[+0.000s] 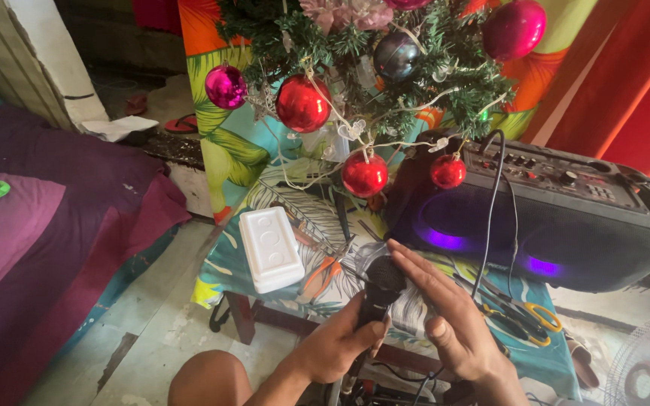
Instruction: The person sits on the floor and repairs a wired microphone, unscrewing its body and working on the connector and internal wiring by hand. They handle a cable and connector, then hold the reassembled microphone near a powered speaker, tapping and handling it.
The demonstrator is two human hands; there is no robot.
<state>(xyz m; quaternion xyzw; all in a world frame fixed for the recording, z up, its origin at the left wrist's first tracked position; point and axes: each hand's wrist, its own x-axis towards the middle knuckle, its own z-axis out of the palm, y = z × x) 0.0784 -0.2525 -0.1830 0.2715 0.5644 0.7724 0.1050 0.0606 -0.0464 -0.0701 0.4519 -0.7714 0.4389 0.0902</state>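
The left hand [338,342] is closed around the handle of a black microphone [378,292], which stands almost upright just in front of the surface [229,256] with the leafy cloth. The right hand [445,319] is open, its flat fingers [408,265] touching the microphone's round head. I think the grip should stay low and firm, and the open palm should press gently, away from the cable [490,210] of the big speaker [566,218].
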